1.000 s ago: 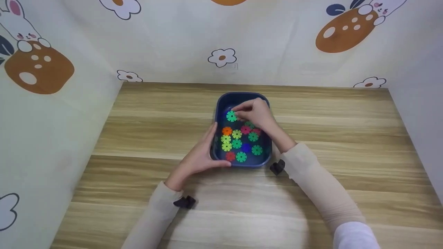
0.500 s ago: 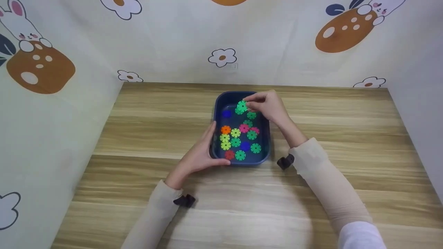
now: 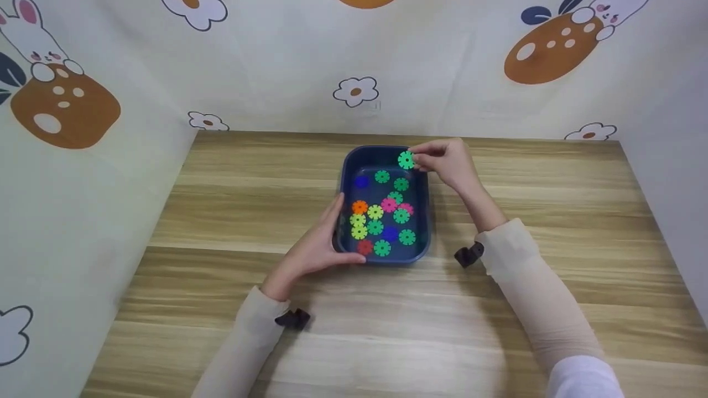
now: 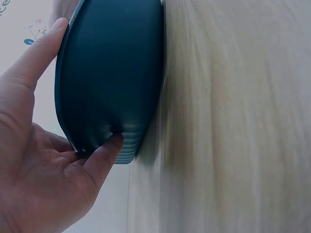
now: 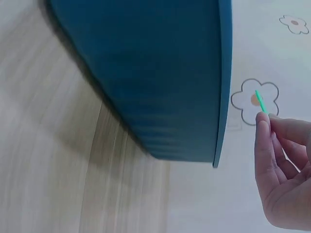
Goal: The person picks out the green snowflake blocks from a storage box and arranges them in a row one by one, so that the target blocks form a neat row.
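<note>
In the head view a dark blue plastic tub (image 3: 342, 182) stands on the wooden table. My left hand (image 3: 310, 251) holds its near left corner, thumb along the near rim and fingers against the left wall. My right hand (image 3: 452, 165) pinches a bright green notched disc (image 3: 406, 160) between thumb and fingertips, over the tub's far right corner. Edge-on, the green disc (image 5: 260, 101) shows as a thin strip in the right wrist view. More notched discs lie in the tub, among them an orange disc (image 3: 360, 207), a pink disc (image 3: 389, 204) and a red disc (image 3: 364, 246).
The wooden table (image 3: 249, 193) runs back to a patterned wall sheet (image 3: 276, 66) with flowers and rabbits. Side panels stand at left and right. A dark wrist camera (image 3: 469, 255) sits at each cuff.
My right hand has carried the pinched green disc rightward and away from me, from over the tub's left half to its far right corner. The left hand stays at its corner.
</note>
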{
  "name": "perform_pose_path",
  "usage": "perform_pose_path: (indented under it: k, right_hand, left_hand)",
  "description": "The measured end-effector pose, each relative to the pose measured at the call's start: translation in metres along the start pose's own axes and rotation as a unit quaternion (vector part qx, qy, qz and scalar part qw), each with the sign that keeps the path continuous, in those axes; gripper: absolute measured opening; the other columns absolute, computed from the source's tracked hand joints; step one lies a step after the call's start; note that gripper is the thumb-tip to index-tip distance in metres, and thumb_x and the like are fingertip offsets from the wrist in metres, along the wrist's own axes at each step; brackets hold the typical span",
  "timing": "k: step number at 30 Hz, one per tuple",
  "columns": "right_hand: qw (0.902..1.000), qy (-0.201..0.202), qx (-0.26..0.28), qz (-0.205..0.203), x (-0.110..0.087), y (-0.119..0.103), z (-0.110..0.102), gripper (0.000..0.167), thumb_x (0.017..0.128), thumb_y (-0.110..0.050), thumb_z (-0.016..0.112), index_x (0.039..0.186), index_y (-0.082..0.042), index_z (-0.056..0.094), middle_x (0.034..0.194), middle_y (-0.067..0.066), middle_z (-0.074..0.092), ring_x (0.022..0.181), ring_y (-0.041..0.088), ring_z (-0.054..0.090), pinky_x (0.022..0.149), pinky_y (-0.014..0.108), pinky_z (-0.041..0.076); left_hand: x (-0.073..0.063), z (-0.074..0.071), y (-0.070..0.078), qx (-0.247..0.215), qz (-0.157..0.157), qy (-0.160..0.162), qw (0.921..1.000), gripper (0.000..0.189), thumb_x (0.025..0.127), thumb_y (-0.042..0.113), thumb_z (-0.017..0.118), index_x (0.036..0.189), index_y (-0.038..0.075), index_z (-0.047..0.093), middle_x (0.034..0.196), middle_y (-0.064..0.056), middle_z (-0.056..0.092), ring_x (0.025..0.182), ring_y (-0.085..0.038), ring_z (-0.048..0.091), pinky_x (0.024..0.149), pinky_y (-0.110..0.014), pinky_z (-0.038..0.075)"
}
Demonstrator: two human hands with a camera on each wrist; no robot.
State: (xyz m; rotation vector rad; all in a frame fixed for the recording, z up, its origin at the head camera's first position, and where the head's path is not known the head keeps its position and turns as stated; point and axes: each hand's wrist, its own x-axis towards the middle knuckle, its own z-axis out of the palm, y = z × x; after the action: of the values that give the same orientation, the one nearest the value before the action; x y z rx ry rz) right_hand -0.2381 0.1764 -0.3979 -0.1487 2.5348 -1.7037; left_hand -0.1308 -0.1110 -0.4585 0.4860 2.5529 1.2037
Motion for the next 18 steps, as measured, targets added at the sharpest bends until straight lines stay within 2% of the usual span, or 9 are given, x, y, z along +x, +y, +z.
perform_pose_path:
  k: [4,11,18]
  right_hand:
    - [0.9999,0.009,0.004,0.003,0.001,0.004,-0.006,0.025,0.093,-0.011,0.07,0.112,0.004,0.074,0.109,0.02,0.074,0.071,0.002,0.069,0.07,0.016,0.059]
    - [0.9994,0.03,0.014,0.005,0.003,0.012,-0.013,0.026,0.092,-0.011,0.071,0.112,0.005,0.073,0.111,0.024,0.073,0.069,0.001,0.07,0.071,0.018,0.06]
    - [0.9981,0.046,0.038,0.014,0.005,0.019,-0.021,0.026,0.092,-0.008,0.071,0.112,0.008,0.072,0.097,0.008,0.076,0.068,0.001,0.071,0.069,0.018,0.059]
  left_hand:
    - [0.0,0.0,-0.001,0.002,0.004,0.001,1.0,0.132,0.069,0.05,0.089,0.162,0.015,0.001,0.17,-0.009,0.003,0.156,-0.029,0.012,0.125,-0.052,0.02]
    - [0.0,0.0,-0.001,0.009,0.007,0.002,0.9999,0.134,0.068,0.052,0.089,0.162,0.016,0.0,0.17,-0.009,0.002,0.156,-0.031,0.013,0.124,-0.052,0.02]
    - [0.0,0.0,-0.002,0.01,-0.001,-0.003,1.0,0.134,0.068,0.054,0.087,0.162,0.019,-0.002,0.17,-0.006,-0.001,0.156,-0.03,0.012,0.125,-0.051,0.02]
